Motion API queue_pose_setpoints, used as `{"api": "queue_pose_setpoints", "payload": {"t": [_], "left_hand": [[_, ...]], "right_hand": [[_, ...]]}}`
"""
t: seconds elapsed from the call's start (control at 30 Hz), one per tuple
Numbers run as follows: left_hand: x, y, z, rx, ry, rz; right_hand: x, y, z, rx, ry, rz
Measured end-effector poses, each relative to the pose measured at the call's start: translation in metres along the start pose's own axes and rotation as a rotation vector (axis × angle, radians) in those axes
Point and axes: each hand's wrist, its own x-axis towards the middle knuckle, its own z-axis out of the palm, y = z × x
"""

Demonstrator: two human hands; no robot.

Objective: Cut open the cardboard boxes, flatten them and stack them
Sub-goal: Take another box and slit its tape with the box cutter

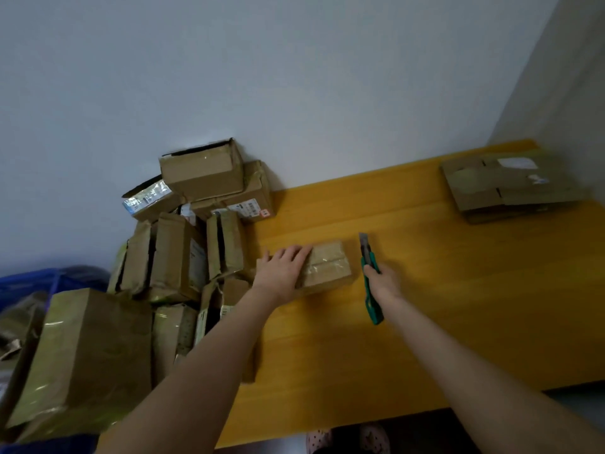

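Hold the small box firm, then cut along its taped seam.

Your left hand [284, 271] lies flat, fingers apart, on the small box [322, 268] near the tabletop [458, 306] left edge; right hand [383, 283] fingers are clamped on the knife [370, 273], blade pointing away.

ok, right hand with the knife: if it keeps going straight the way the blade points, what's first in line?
Likely nothing close. The right hand holds the knife with the blade pointing away, just right of the small box under the left hand. Ahead is bare table, then the wall. Depth is uncertain.
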Motion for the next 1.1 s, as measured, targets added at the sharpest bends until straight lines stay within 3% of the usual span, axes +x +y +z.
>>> {"api": "queue_pose_setpoints", "payload": {"t": [0.13, 0.27, 0.47, 0.83, 1.1], "left_hand": [[0.006, 0.018, 0.002, -0.037, -0.050, -0.108], [0.014, 0.029, -0.003, -0.018, -0.044, -0.093], [0.026, 0.016, -0.016, 0.028, 0.037, 0.034], [0.028, 0.013, -0.008, -0.073, -0.035, -0.044], [0.026, 0.015, -0.006, -0.080, -0.020, -0.066]], "right_hand": [[-0.010, -0.008, -0.001, -0.052, -0.107, -0.032], [-0.016, -0.011, -0.010, -0.075, -0.047, -0.089], [-0.022, -0.008, -0.034, -0.386, 0.059, -0.340], [-0.030, -0.002, -0.037, -0.724, 0.114, -0.460], [-0.031, -0.014, -0.043, -0.876, 0.129, -0.443]]}}
